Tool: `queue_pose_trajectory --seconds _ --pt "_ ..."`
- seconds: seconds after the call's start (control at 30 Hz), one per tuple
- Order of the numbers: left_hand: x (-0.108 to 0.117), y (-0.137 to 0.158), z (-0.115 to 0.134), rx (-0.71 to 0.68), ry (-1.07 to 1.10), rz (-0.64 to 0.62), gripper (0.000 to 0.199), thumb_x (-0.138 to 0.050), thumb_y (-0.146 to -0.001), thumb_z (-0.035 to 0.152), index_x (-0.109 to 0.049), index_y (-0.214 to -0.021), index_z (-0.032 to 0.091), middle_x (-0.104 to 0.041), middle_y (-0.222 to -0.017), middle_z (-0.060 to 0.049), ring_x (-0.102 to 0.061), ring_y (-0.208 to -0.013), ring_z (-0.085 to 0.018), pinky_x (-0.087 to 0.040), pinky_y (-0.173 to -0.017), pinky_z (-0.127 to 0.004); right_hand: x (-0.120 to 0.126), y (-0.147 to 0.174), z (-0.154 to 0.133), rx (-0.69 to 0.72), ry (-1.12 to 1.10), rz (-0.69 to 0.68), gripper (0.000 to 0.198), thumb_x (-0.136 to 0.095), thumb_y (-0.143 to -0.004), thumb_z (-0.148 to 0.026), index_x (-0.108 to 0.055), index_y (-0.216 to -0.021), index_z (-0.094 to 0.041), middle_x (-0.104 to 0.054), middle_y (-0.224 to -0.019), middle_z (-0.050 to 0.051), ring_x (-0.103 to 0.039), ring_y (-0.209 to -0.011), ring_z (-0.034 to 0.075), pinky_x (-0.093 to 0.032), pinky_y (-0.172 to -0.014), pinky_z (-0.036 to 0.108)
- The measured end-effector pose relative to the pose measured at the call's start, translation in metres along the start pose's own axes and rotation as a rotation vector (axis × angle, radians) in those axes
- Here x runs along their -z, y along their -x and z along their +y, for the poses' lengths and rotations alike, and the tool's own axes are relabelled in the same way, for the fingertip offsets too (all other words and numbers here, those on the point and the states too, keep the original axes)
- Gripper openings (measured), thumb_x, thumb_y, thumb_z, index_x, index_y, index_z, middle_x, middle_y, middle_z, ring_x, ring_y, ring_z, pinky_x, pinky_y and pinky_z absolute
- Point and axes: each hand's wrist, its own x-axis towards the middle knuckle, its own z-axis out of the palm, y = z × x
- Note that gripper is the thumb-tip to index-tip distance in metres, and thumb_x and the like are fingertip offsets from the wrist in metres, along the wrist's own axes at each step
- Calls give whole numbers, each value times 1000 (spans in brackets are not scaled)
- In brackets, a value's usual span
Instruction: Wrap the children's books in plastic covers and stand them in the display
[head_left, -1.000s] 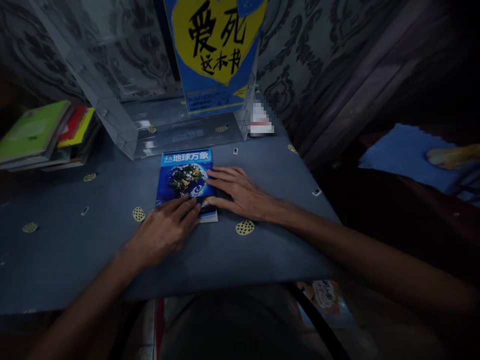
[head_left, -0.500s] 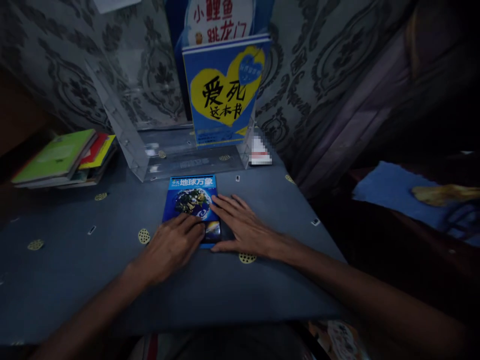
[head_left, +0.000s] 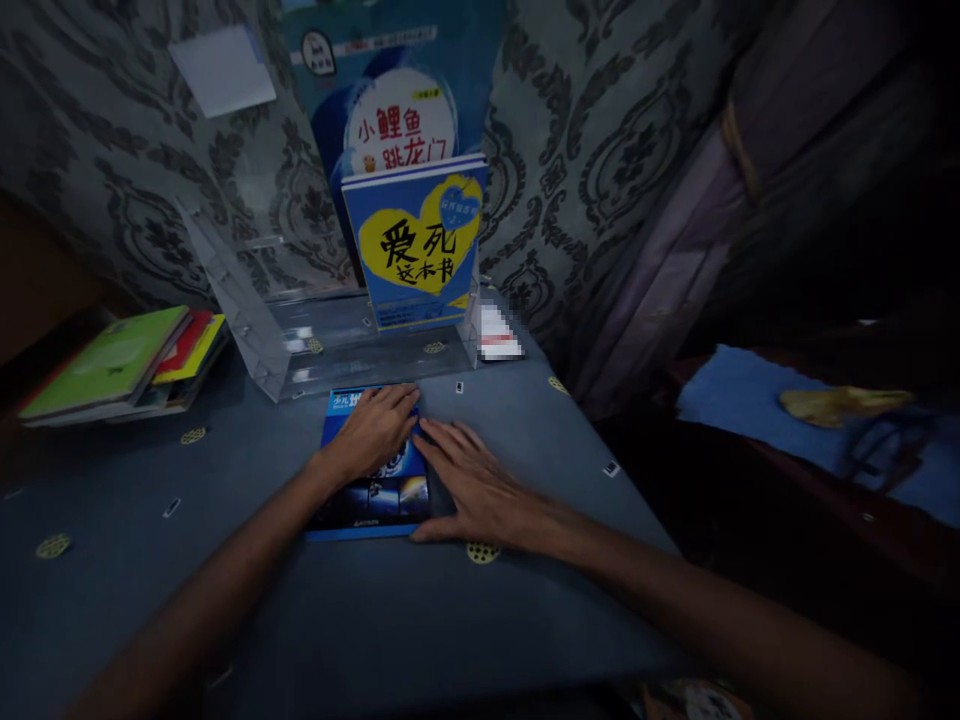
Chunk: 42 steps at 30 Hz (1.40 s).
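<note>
A blue book with a globe picture on its cover lies flat on the table. My left hand rests on the upper part of that cover, palm down, its fingertips towards the top right corner; it hides much of the title and globe. Along the book's right edge lies my right hand, fingers stretched and thumb apart by the lower corner. Neither hand is wrapped around anything.
A clear plastic rack behind the book holds a blue book with a yellow heart and a taller book. Several stacked books lie at left. Beyond the table's right edge is a blue cloth.
My left hand has moved up the cover from its lower part to its top, uncovering the small pictures below. My right hand stays at the right edge. The view has tilted upward.
</note>
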Motion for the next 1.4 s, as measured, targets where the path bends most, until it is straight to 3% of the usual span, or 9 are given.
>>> queue_pose_trajectory --seconds 0.17,0.37,0.5,0.7,0.87,1.07,1.27,1.4 --pt "-7 8 -14 -7 172 49 42 -42 -103 28 -55 -141 14 -58 -147 -16 -55 -136 -27 -44 -113 -48 1 -2 0 -18 -37 -44 117 -60 -77 -85 -28 -160 -10 -24 -166 28 -19 -156 40 -16 -125 63" --pt "-19 64 -38 170 211 215 42 -43 -103 37 -58 -137 17 -59 -145 -14 -56 -134 -28 -44 -115 -48 10 -10 1 -45 -74 -101 116 -66 -75 -81 -30 -160 -10 -18 -169 24 -16 -156 40 -15 -125 60" --pt "-26 95 -43 290 181 274 45 -42 -103 39 -57 -138 16 -56 -148 -16 -53 -137 -29 -43 -115 -50 10 -37 8 -96 -26 -72 101 -55 -86 -78 -32 -160 -13 -24 -168 21 -20 -156 38 -16 -125 57" --pt "-35 98 -37 403 139 321 43 -44 -101 35 -58 -138 17 -57 -146 -17 -53 -136 -32 -44 -113 -53 3 -75 16 -187 106 11 93 -53 -90 -74 -38 -155 -8 -28 -166 24 -27 -154 38 -20 -123 55" --pt "-40 97 -35 427 114 346 42 -46 -101 32 -59 -137 17 -58 -145 -17 -53 -136 -33 -43 -114 -53 -4 -59 9 -179 97 37 98 -50 -90 -77 -31 -159 -10 -24 -167 25 -21 -156 38 -16 -124 58" --pt "-41 97 -34 428 133 358 41 -48 -100 31 -59 -137 18 -59 -144 -16 -53 -136 -32 -42 -114 -54 -11 -20 -8 -109 47 -37 109 -52 -84 -82 -23 -162 -11 -14 -168 26 -12 -158 37 -11 -125 61" --pt "-34 97 -33 501 426 394 41 -55 -94 33 -65 -131 19 -60 -144 -15 -51 -138 -34 -37 -118 -56 -10 -13 -14 -127 45 -59 108 -60 -83 -78 -25 -162 -13 -16 -168 25 -14 -157 37 -12 -125 62" --pt "-23 97 -38 529 577 410 46 -54 -92 36 -64 -133 17 -67 -135 -14 -61 -128 -32 -45 -113 -50 -8 -14 -15 -140 26 -72 109 -62 -82 -77 -27 -161 -11 -16 -168 25 -14 -157 38 -12 -126 61"
